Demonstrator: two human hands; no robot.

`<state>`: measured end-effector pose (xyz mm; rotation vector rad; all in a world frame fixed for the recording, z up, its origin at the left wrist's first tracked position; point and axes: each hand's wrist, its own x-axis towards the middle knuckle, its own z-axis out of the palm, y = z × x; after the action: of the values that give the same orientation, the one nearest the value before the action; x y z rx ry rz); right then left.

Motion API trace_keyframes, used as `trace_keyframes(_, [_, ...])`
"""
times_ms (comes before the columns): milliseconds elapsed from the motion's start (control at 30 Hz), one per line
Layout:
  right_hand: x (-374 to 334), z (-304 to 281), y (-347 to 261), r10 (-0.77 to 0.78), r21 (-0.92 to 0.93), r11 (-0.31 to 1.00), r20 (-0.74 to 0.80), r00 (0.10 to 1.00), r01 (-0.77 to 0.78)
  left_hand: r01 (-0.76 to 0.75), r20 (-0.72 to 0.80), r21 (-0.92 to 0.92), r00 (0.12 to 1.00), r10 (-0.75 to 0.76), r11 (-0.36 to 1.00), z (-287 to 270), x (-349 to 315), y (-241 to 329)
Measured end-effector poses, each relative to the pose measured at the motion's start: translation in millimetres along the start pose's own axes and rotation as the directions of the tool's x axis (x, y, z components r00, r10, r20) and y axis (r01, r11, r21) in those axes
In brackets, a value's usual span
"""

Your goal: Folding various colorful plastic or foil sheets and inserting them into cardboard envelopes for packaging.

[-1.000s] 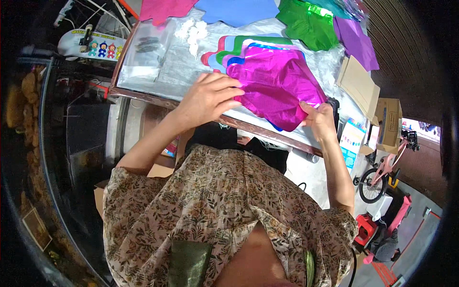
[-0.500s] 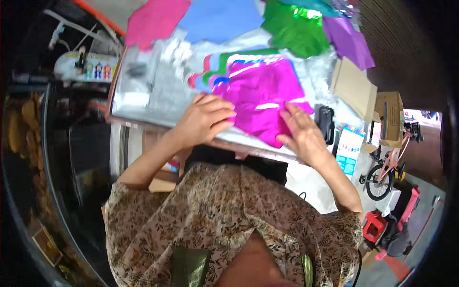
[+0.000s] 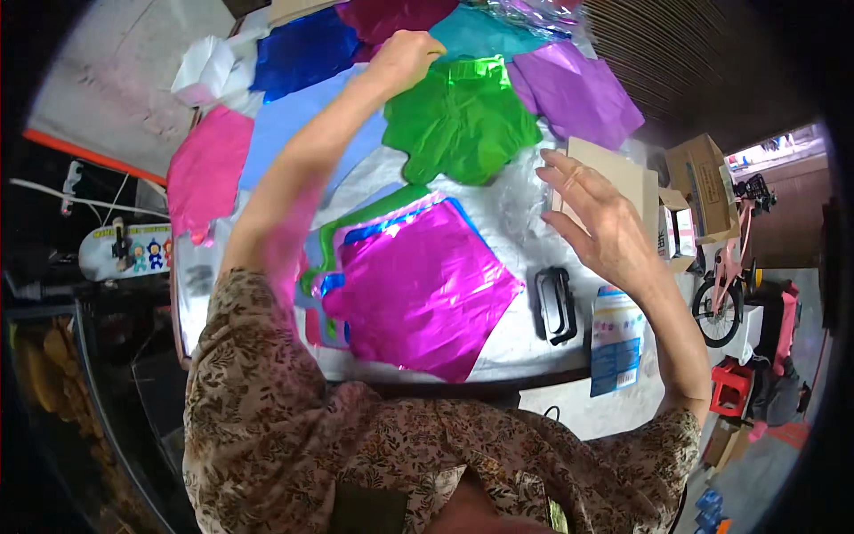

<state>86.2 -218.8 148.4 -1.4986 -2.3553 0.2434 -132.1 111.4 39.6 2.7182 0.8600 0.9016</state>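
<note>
A stack of shiny flat foil pieces, like uninflated balloons, lies at the table's near side, with a magenta foil piece [image 3: 427,285] on top. Blue, green and red edges show from under it. My left hand [image 3: 405,62] reaches far across, over the boundary of a dark red foil piece [image 3: 382,20] and a green foil piece [image 3: 463,125]. Its fingers are drawn together; whatever they hold, if anything, is hidden. My right hand [image 3: 605,218] hovers empty, fingers apart, near a cardboard flap [image 3: 614,169] and clear plastic.
Around the far side lie dark blue [image 3: 307,53], light blue [image 3: 276,147], pink [image 3: 209,165], teal [image 3: 485,36] and purple foil pieces [image 3: 578,93]. A black frame-like object [image 3: 556,305] and a blue-white package [image 3: 616,343] lie at right. Boxes [image 3: 703,187] and a pink bicycle [image 3: 725,285] stand beyond.
My left hand has left the magenta foil and moved far forward across the table. My right hand has lifted off it, rightward. The view has shifted, showing more of the far side.
</note>
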Motion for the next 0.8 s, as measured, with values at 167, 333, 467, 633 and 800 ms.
trace_keyframes(167, [30.4, 16.7, 47.4, 0.027, -0.047, 0.999, -0.012, 1.0, -0.027, -0.019, 0.176, 0.1, 0.984, 0.001, 0.995, 54.0, 41.6, -23.2])
trace_keyframes(333, [90.7, 60.2, 92.4, -0.1, -0.076, 0.992, 0.04, 0.994, 0.103, 0.073, 0.147, -0.07, 0.987, -0.063, 0.995, 49.2, 62.7, -32.3])
trace_keyframes(467, [124.1, 87.3, 112.0, -0.087, -0.211, 0.973, 0.014, 0.996, 0.088, 0.312, 0.125, -0.137, 0.947, -0.296, 0.94, 41.7, 71.6, -31.5])
trace_keyframes(633, [144.1, 107.0, 112.9, 0.021, -0.243, 0.97, 0.181, 0.983, 0.024, 0.526, 0.214, -0.409, 0.85, -0.482, 0.746, 34.4, 77.1, -32.0])
trace_keyframes(800, [154.5, 79.8, 95.9, 0.22, -0.028, 0.975, 0.196, 0.955, -0.219, 0.563, 0.246, -0.542, 0.816, -0.523, 0.624, 39.8, 66.1, -25.3])
